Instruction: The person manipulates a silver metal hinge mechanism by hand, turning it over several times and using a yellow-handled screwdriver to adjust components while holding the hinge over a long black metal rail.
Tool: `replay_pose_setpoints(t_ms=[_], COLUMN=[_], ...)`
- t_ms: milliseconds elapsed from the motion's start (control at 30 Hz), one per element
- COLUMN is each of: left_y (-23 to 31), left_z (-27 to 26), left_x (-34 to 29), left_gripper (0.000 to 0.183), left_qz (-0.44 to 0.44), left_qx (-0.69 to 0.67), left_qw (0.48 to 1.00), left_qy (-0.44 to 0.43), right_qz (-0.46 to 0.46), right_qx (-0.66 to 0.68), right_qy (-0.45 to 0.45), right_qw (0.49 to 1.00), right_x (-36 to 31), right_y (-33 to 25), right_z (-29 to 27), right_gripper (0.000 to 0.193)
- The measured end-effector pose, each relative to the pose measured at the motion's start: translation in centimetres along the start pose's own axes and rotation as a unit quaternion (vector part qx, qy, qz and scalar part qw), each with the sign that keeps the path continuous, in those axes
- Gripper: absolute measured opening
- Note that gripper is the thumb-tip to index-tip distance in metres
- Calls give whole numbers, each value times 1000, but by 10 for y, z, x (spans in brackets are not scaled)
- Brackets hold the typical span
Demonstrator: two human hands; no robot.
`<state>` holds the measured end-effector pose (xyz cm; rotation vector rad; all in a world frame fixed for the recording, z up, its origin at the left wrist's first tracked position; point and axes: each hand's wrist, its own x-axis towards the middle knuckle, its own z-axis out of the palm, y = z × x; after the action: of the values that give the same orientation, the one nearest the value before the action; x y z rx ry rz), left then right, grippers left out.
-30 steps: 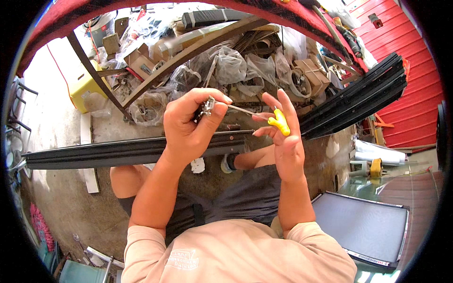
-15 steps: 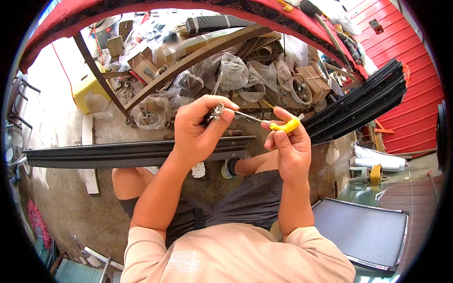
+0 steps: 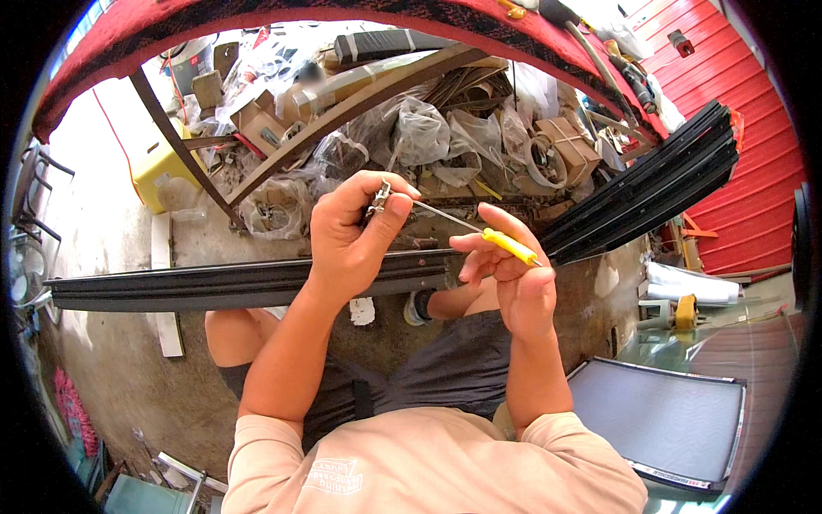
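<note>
Between the thumb and fingers of my left hand [image 3: 353, 227] is a small silvery metal fitting [image 3: 378, 199], partly covered by the fingers. My right hand [image 3: 519, 278] holds a screwdriver by its yellow handle [image 3: 509, 246], with the index finger stretched along the far side. The thin metal shaft [image 3: 447, 214] points left toward the fitting; its tip is hidden behind my left fingers. Below and behind both hands, a long black profile [image 3: 180, 284] lies across in front of my knees.
A bundle of black profiles [image 3: 655, 184] slants up at the right. Ahead, under the red-covered bench [image 3: 257, 19], lie plastic bags [image 3: 421, 128] and a cardboard box [image 3: 567, 147]. A yellow stool [image 3: 163, 167] stands at the left, a framed screen panel [image 3: 655, 420] at the lower right.
The screwdriver handle has turned in my right hand and now slopes downward to the right. My left hand and the fitting have shifted slightly left.
</note>
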<state>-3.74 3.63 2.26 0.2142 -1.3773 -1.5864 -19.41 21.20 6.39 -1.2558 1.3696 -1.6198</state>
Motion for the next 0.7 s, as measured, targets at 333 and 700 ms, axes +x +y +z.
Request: replay_pose_setpoints(t_ms=[333, 700], left_y=[-5, -8], left_z=[-5, -9], left_x=[1, 6], left_gripper=[14, 9], left_qz=[44, 110], left_qx=[64, 154], left_qw=[997, 981], left_qy=[2, -37], right_qz=[124, 44], right_qx=[248, 10], right_qy=[-27, 42], right_qw=[960, 998], right_x=[5, 1], right_y=[6, 11], right_z=[-15, -11], right_gripper=[84, 32])
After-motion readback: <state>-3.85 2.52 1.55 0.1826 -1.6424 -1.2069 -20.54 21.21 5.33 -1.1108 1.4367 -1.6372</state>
